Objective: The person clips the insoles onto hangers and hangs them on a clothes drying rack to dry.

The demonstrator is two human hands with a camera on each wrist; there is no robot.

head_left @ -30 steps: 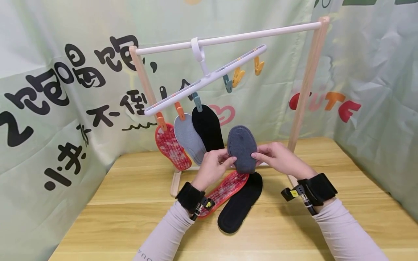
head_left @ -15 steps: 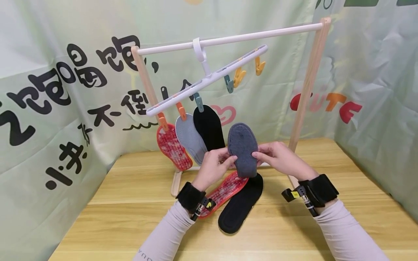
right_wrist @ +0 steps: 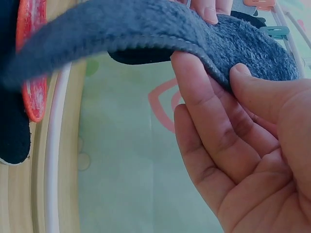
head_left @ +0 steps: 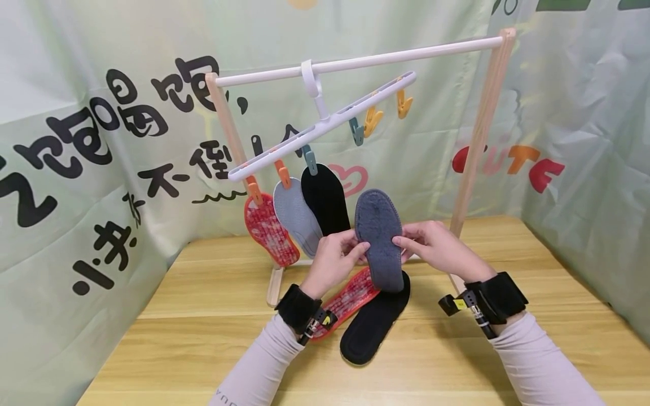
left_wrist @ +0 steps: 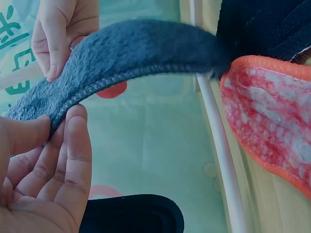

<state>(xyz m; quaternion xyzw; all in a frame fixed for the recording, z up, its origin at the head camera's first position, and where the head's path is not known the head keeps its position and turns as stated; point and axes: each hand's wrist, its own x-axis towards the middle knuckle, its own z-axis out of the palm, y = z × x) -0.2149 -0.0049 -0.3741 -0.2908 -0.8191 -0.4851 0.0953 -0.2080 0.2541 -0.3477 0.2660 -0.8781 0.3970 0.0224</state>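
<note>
Centre frame: left hand [head_left: 337, 256] and right hand [head_left: 435, 247] pinch fuzzy insole [head_left: 378, 239] by opposite edges. I judge it light, bendy, hardly slippery; best held mid-length.

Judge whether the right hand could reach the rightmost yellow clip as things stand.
Likely yes: the rightmost yellow clip looks unobstructed, though the right hand, pinching the gray insole, should let go first.

- Bright in head view; softly shadowed on table [head_left: 431, 361], lower right
- Tinted blue-green in both wrist views
- Blurred on insole [right_wrist: 141, 22], far left, right wrist view
</note>
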